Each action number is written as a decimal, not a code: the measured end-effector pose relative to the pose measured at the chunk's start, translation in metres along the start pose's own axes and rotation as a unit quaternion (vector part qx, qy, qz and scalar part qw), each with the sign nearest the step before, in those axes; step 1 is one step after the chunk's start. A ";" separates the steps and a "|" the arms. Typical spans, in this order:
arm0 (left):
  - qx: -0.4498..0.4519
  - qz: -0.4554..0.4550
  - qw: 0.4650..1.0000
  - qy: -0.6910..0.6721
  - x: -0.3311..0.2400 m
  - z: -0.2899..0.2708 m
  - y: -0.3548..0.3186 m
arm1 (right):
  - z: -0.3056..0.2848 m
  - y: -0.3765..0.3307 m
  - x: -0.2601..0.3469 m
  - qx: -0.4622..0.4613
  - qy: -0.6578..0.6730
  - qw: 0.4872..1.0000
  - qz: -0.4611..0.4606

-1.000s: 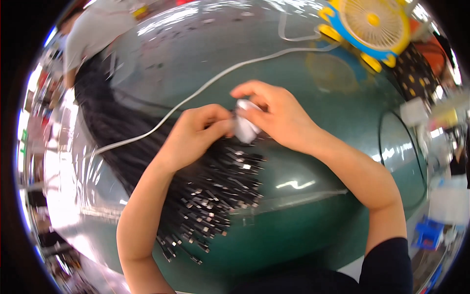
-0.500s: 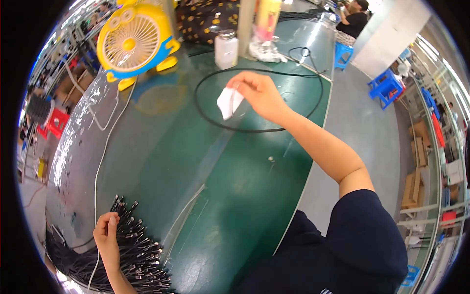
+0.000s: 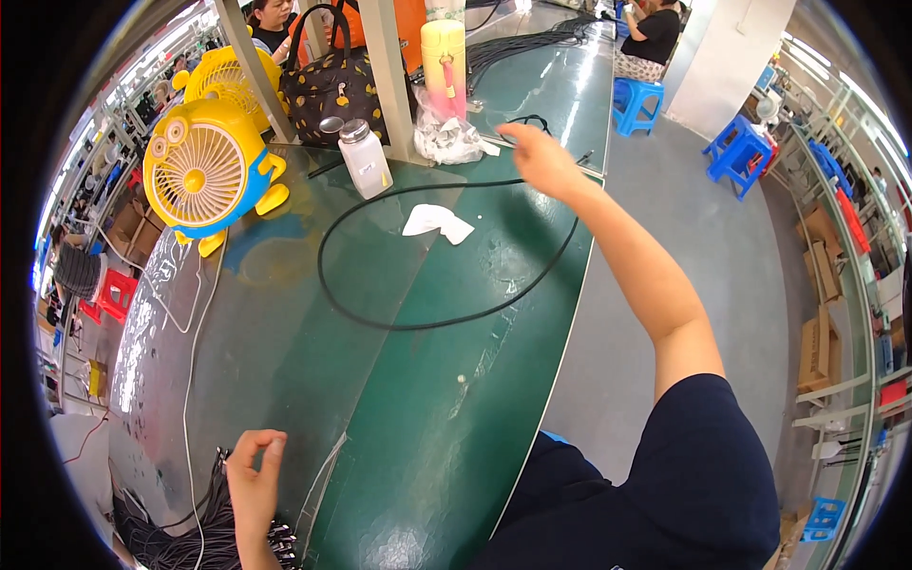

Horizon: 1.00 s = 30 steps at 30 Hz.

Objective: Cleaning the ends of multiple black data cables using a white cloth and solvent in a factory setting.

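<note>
A loop of black cable lies on the green table mat. Inside the loop rests a crumpled white tissue or cloth, with no hand on it. My right hand is over the far right side of the loop, its index finger stretched out and nothing visible in it; part of the cable passes behind it. Low on the left, my left hand has its fingers curled toward the thumb and holds nothing I can see. Below and behind it lies a bundle of black cables with metal connectors.
Yellow-blue fans, a white bottle, a black patterned bag, a pink-yellow tumbler and a plastic bag stand at the back. A white cord runs along the left. Blue stools and seated people are beyond.
My right hand has let go of the white tissue, which now lies inside the cable loop, and has moved to the right. My left hand sits farther right in the picture; the view has shifted.
</note>
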<state>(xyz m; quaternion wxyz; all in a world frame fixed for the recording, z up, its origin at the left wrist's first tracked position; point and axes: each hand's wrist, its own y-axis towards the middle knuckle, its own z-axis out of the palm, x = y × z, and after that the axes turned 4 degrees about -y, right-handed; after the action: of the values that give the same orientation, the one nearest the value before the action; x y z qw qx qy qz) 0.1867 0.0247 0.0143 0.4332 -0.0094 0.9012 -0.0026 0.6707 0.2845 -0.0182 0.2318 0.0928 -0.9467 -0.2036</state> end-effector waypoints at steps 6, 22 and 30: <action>0.057 0.145 0.981 0.111 -0.035 0.067 0.026 | -0.024 -0.013 -0.099 -0.086 -0.269 0.950 0.132; 0.014 0.410 0.879 0.244 -0.068 0.167 0.098 | -0.007 -0.023 -0.078 -0.054 -0.203 0.964 0.166; -0.022 0.328 0.909 0.255 -0.065 0.176 0.094 | -0.031 -0.014 -0.074 0.225 -0.094 0.954 0.171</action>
<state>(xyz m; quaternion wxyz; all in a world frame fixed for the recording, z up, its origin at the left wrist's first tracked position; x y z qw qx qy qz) 0.3635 0.1201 -0.0466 0.1646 0.2780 0.9332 0.1574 0.7517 0.2813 -0.0289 0.1458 -0.0406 -0.9872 0.0499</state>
